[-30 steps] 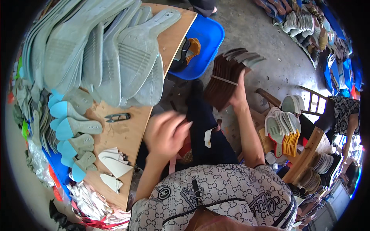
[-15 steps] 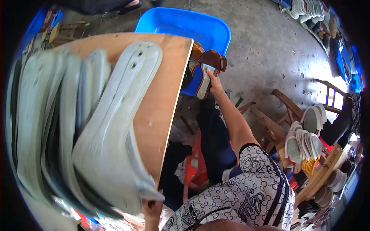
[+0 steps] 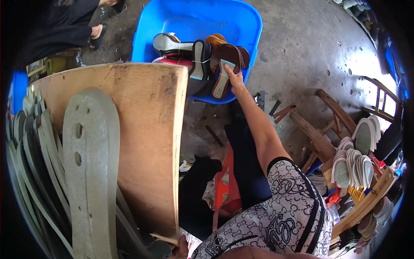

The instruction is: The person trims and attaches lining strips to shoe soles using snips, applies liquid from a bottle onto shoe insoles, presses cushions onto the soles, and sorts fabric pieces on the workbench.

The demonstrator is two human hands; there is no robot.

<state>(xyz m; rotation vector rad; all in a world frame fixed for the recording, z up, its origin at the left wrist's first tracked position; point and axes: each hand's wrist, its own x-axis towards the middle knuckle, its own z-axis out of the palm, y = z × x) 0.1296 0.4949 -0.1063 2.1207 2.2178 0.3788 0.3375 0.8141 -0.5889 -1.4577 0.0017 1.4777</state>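
My right hand (image 3: 236, 81) is closed on a string-tied bundle of brown insoles (image 3: 222, 82) with a pale blue patch under the thumb. The bundle lies tilted at the near right edge of a blue plastic tub (image 3: 196, 17). Beside it in the tub are a black-edged, string-tied insole bundle (image 3: 200, 60), a grey-topped bundle (image 3: 172, 44) and tan insoles (image 3: 215, 39). Down at the lower edge, my left hand (image 3: 183, 248) is beside the near corner of a wooden board (image 3: 148, 129); most of its fingers are hidden.
Large grey sole-shaped pieces (image 3: 90, 172) stand along the board at left. Wooden stools (image 3: 312, 134) and stacked pale insoles (image 3: 355, 166) are to the right. At the upper left is another person's sandalled foot (image 3: 97, 33). Scraps (image 3: 282, 112) lie on the concrete floor.
My view has shifted, and more of the tub shows. The brown insole bundle has come down among the other bundles, still in my right hand. My left hand sits lower, by the board's corner.
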